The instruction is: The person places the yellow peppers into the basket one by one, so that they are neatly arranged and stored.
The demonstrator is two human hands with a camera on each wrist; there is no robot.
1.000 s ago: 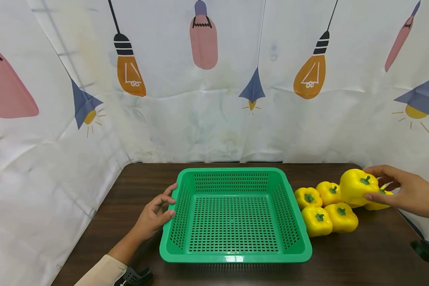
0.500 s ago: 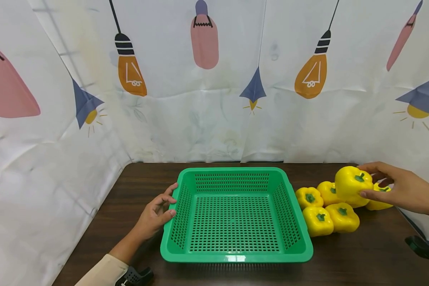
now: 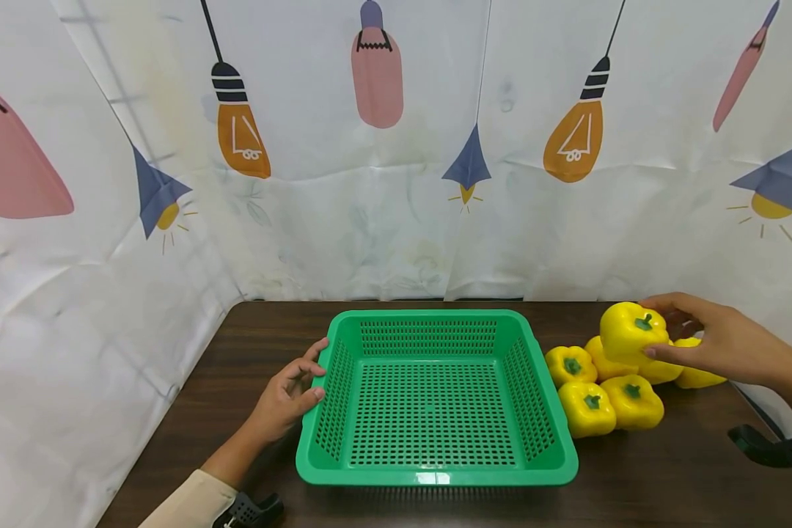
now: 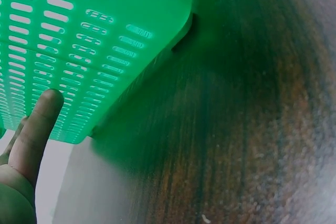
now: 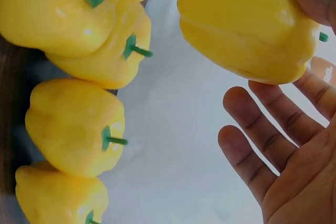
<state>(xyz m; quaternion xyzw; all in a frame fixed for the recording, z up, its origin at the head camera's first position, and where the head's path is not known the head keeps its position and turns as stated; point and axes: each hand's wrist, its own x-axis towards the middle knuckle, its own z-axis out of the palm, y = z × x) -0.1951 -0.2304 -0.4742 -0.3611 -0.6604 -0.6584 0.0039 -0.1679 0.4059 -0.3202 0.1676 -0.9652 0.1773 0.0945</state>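
My right hand (image 3: 726, 341) holds a yellow bell pepper (image 3: 627, 334) with a green stem, raised over the other peppers. In the right wrist view the thumb and some fingers pinch this bell pepper (image 5: 247, 19), while the two lower fingers extend free of it. A green perforated plastic basket (image 3: 435, 477) stands on the table with nothing in it. At its left rim rests my left hand (image 3: 284, 400), fingers loosely extended. The left wrist view has one straight finger (image 4: 39, 124) against the basket's slotted side wall (image 4: 152, 9).
Several more yellow bell peppers (image 3: 587, 408) are grouped on the table beside the basket's right side. The dark wood table (image 3: 686, 469) reaches back to a white printed curtain (image 3: 369, 235), which also runs along the left. A black strap (image 3: 768, 447) is on the right wrist.
My right hand has carried the bell pepper leftward and slightly up, over the group of peppers. The left hand and the basket stay where they were.
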